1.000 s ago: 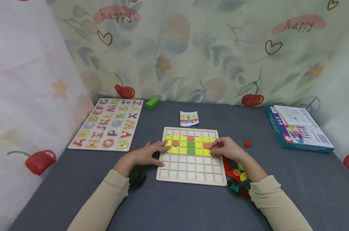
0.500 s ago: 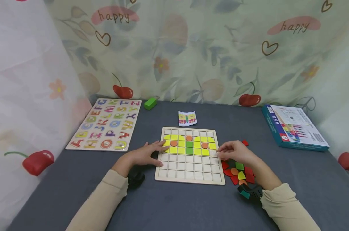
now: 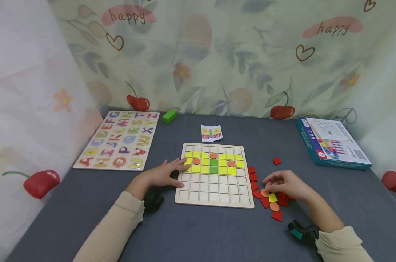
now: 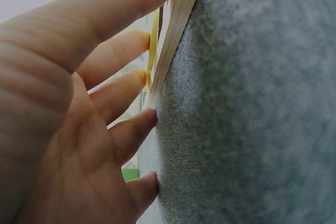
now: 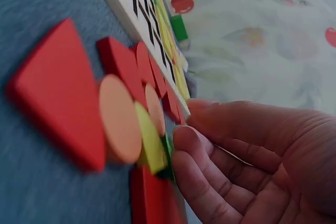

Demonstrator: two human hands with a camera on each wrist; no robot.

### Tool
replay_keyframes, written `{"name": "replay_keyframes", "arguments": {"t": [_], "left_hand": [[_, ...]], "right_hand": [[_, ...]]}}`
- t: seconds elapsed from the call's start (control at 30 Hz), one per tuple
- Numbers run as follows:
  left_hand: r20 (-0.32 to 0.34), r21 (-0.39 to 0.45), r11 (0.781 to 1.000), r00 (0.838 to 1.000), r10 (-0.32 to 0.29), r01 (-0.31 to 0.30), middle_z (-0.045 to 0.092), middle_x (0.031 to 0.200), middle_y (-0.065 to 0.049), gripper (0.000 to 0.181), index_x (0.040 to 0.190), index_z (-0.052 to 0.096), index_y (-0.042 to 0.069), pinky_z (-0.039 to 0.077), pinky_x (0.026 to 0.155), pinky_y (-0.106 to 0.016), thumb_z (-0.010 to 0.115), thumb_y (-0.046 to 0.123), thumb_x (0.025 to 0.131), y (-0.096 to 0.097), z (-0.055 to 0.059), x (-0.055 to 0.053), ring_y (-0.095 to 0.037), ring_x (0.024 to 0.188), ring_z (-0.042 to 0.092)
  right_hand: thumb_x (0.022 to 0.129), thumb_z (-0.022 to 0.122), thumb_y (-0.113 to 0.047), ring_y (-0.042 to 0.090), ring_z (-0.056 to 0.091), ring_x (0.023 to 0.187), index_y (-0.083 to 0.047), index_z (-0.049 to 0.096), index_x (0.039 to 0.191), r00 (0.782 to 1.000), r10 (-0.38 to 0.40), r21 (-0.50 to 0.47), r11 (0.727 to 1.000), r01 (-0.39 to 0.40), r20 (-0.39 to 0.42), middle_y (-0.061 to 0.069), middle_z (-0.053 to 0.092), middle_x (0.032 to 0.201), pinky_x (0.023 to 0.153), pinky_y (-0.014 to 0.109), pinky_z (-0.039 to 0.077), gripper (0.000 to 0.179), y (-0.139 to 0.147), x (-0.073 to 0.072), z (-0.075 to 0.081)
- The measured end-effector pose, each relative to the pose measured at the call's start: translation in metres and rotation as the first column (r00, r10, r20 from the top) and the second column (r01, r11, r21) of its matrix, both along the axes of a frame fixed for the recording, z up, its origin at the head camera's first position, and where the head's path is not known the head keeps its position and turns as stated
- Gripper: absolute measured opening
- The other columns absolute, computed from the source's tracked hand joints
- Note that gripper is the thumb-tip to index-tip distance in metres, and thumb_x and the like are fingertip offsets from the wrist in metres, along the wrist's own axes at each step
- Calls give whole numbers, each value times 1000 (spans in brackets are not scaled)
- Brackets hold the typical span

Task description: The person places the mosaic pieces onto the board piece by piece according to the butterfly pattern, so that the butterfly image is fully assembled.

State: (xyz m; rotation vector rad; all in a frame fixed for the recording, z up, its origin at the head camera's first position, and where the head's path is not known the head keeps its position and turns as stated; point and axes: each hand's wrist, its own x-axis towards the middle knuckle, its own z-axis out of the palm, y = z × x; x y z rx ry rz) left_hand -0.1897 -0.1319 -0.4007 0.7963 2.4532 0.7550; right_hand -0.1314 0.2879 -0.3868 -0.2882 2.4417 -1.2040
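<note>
My left hand (image 3: 163, 174) rests at the left edge of a wooden grid board (image 3: 214, 188), fingers spread. In the left wrist view two fingertips touch a yellow tile (image 4: 153, 40) and the thumb lies at the board's edge. Yellow tiles, orange discs and two green squares (image 3: 214, 166) fill cells in the upper rows. Over a loose pile right of the board hovers my right hand (image 3: 284, 182), fingers loosely bent. The right wrist view shows a gap between thumb and index finger. Close to those fingertips are a yellow quarter-round piece (image 5: 150, 139) and a partly hidden green piece (image 5: 167, 153).
Red pieces (image 3: 276, 216) and orange discs (image 3: 274, 206) lie in the pile; one red piece (image 3: 276, 161) sits apart. Behind the board is a pattern card (image 3: 211, 133). An alphabet puzzle (image 3: 117, 142), a green block (image 3: 169, 116) and a box (image 3: 335, 143) stand farther out.
My right hand has left the board's right edge and moved right and nearer, over the loose pieces. The left hand has stayed on the board. The view has shifted slightly.
</note>
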Motion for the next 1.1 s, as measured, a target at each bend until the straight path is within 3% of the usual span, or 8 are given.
{"name": "replay_keyframes", "arguments": {"t": [0.33,0.53,1.1], "left_hand": [[8,-9,1000,1000,1,-1,15,157,-5,73,144,36,16,-3,114,-57,70,35,82,1,1,0,-30,146,4],[-1,-8,1000,1000,7,-7,15,157,-5,74,144,36,17,-2,114,-57,70,35,82,1,2,-1,-28,146,4],[10,3,1000,1000,12,-12,16,157,-5,73,144,36,17,-3,114,-57,70,34,82,0,3,2,-28,146,4]], "right_hand": [[87,65,-16,5,60,74,7,63,109,993,114,-5,993,-114,5,11,67,97,68,20,52,33,23,10,-9],[86,65,-12,5,57,71,3,65,104,979,199,9,980,-199,-41,10,62,94,65,20,52,23,28,9,-11],[84,68,-15,5,53,67,-3,68,101,954,271,90,961,-261,-129,6,58,90,59,20,49,21,23,11,-10]]}}
